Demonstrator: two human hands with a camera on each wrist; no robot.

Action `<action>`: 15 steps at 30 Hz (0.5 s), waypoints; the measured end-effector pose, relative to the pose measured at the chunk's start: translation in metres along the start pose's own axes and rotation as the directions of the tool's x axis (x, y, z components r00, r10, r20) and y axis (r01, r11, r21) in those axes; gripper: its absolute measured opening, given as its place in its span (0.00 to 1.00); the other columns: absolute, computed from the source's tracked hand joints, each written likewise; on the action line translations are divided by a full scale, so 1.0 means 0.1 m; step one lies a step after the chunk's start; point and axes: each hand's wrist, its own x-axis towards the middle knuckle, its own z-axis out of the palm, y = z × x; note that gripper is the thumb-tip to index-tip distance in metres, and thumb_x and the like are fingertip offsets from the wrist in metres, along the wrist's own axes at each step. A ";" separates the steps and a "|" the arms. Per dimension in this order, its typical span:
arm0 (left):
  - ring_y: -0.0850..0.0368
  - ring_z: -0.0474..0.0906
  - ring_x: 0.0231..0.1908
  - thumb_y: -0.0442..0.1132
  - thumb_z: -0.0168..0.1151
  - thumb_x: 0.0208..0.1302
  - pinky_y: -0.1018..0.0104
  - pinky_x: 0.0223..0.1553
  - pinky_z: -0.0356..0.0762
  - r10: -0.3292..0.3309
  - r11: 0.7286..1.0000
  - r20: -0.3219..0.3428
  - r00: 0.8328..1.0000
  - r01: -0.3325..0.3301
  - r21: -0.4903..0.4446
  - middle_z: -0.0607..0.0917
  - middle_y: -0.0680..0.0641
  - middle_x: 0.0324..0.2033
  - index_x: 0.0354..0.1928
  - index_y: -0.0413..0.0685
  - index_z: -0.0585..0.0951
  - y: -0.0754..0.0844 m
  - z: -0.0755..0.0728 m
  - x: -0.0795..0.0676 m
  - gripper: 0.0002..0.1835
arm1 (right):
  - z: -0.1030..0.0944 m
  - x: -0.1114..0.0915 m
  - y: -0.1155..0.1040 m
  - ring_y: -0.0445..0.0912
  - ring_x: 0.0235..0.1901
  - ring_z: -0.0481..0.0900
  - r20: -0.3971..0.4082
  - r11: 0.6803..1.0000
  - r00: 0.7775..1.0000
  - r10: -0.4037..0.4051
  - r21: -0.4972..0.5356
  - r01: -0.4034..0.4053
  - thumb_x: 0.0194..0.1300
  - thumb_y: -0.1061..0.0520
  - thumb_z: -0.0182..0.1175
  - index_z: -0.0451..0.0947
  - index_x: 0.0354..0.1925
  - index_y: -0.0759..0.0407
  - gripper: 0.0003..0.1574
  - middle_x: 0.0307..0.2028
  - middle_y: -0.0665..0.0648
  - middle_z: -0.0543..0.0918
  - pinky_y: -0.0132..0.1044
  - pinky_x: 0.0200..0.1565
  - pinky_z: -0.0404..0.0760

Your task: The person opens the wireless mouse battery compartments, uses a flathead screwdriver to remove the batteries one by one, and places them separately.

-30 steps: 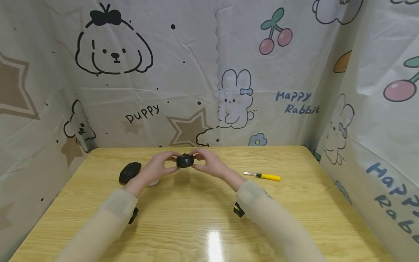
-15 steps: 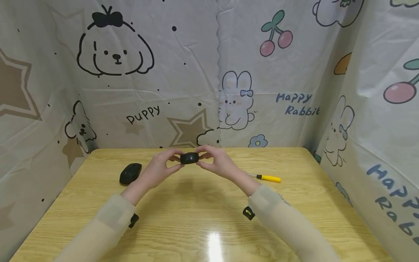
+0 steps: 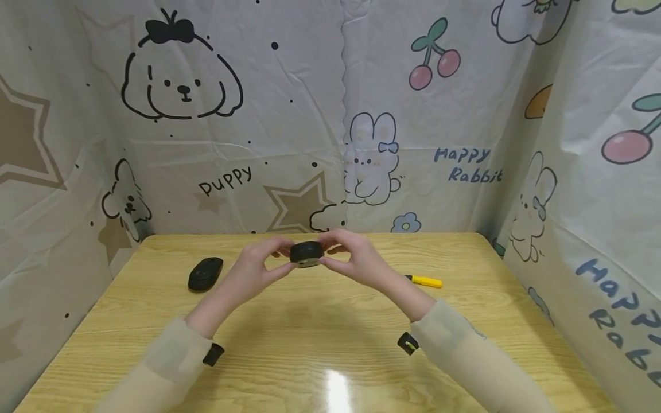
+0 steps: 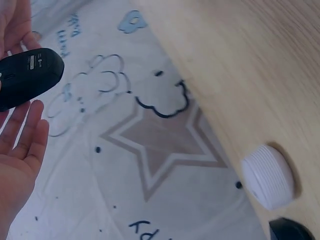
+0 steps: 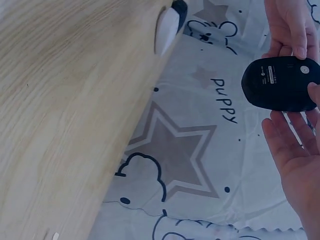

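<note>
Head camera: left hand (image 3: 254,269) and right hand (image 3: 358,263) pinch opposite sides of a black mouse (image 3: 307,252), raised between them above the wooden table (image 3: 304,332). A second mouse (image 3: 205,274) lies to the left, a yellow-handled tool (image 3: 427,281) to the right.

Left hand (image 3: 258,268) and right hand (image 3: 358,261), up front, face to face!
The left arm (image 3: 162,361) and right arm (image 3: 475,355) reach forward, angling inward; thumbs (image 3: 282,271) low, fingers (image 3: 338,235) curved above, each side pinching, hands near but apart.
</note>
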 end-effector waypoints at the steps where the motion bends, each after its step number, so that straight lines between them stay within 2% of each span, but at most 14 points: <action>1: 0.59 0.81 0.40 0.37 0.69 0.56 0.63 0.42 0.80 0.002 1.000 -0.011 1.000 -0.002 -0.007 0.85 0.51 0.41 0.49 0.48 0.79 0.03 0.00 0.00 0.18 | -0.02 -0.02 -0.03 0.45 0.45 0.80 -0.004 1.000 1.000 0.002 0.012 -0.002 0.59 0.59 0.66 0.76 0.49 0.60 0.19 0.44 0.55 0.81 0.33 0.43 0.83; 10: 0.64 0.80 0.38 0.37 0.69 0.56 0.66 0.39 0.81 -0.037 0.991 -0.069 0.997 0.028 -0.131 0.85 0.54 0.38 0.49 0.49 0.78 0.29 0.05 0.00 0.18 | -0.14 -0.16 -0.20 0.45 0.41 0.82 -0.059 0.998 0.998 0.024 0.067 -0.020 0.58 0.60 0.66 0.78 0.49 0.61 0.20 0.43 0.57 0.83 0.31 0.39 0.83; 15: 0.64 0.81 0.36 0.38 0.68 0.57 0.67 0.39 0.81 -0.097 0.976 -0.079 0.992 0.080 -0.201 0.85 0.54 0.37 0.49 0.49 0.78 0.42 0.11 -0.03 0.17 | -0.16 -0.27 -0.26 0.45 0.39 0.83 -0.075 0.992 0.995 0.071 0.110 -0.063 0.57 0.62 0.66 0.75 0.51 0.60 0.22 0.42 0.58 0.84 0.33 0.39 0.84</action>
